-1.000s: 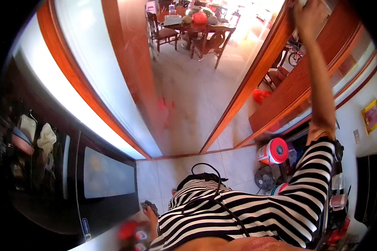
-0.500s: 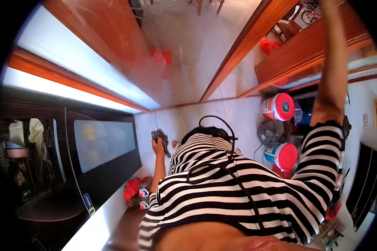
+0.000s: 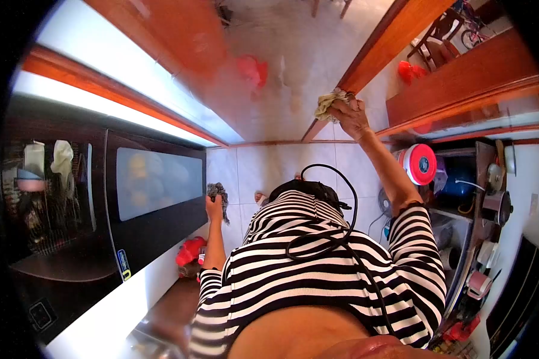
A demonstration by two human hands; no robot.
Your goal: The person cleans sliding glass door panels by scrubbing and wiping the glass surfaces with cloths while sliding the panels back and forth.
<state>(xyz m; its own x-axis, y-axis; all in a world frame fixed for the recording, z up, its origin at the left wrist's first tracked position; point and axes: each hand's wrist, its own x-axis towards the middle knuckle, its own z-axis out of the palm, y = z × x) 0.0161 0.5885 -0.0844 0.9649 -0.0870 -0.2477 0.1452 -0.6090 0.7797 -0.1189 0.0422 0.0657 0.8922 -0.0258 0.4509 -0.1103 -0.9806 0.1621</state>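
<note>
My right hand (image 3: 352,118) is closed on a crumpled yellowish cloth (image 3: 330,106). That cloth lies against the orange-brown wooden frame (image 3: 374,51) of a glass door (image 3: 263,78). Low on the left, my left hand (image 3: 214,207) grips a dark grey bunched cloth (image 3: 218,192), whose loose end hangs beside the fingers. This hand is near the dark cabinet (image 3: 161,239) and touches nothing else that I can make out.
On the left, the cabinet has a frosted panel (image 3: 159,184). A bucket with a red lid (image 3: 422,164) stands right of me, by a shelf holding a pot (image 3: 496,206). A black cable (image 3: 356,209) loops over my striped top. Red bags (image 3: 190,251) lie low left.
My right arm has come down from high on the right, bringing the yellowish cloth into view at the door frame. The left hand still holds the grey cloth. The view has shifted slightly.
</note>
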